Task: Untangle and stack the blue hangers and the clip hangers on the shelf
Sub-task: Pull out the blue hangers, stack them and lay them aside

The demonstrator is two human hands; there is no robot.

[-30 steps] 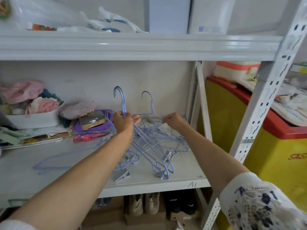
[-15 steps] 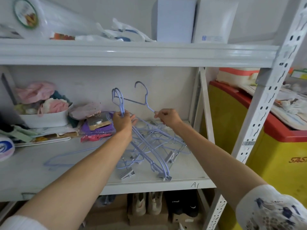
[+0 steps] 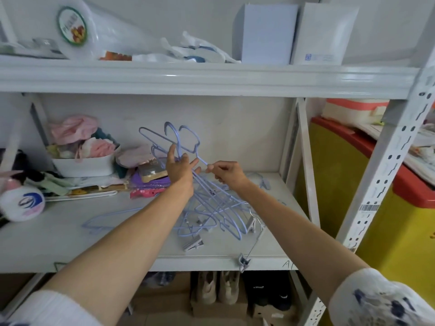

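A tangle of blue hangers (image 3: 219,208) lies on the white shelf (image 3: 70,236), several with grey clips. My left hand (image 3: 180,170) holds the necks of a few hangers, lifting their hooks (image 3: 173,135) upright. My right hand (image 3: 226,174) pinches the wire neck of another hanger just right of the left hand. One clip hanger (image 3: 253,241) hangs over the shelf's front edge, its clip (image 3: 243,262) below the lip. A single blue hanger (image 3: 103,220) lies flat on the shelf to the left.
A white tub of pink cloths (image 3: 82,158), purple packets (image 3: 148,182) and a white bottle (image 3: 22,203) crowd the shelf's left and back. White boxes (image 3: 266,34) stand on the upper shelf. A yellow and red chest (image 3: 388,208) is to the right. Shoes (image 3: 216,288) sit below.
My left hand has lifted its hangers higher, fingers spreading. My right hand moved left and up, pinching a hanger neck beside the left hand. A clip hanger slid over the shelf's front edge.
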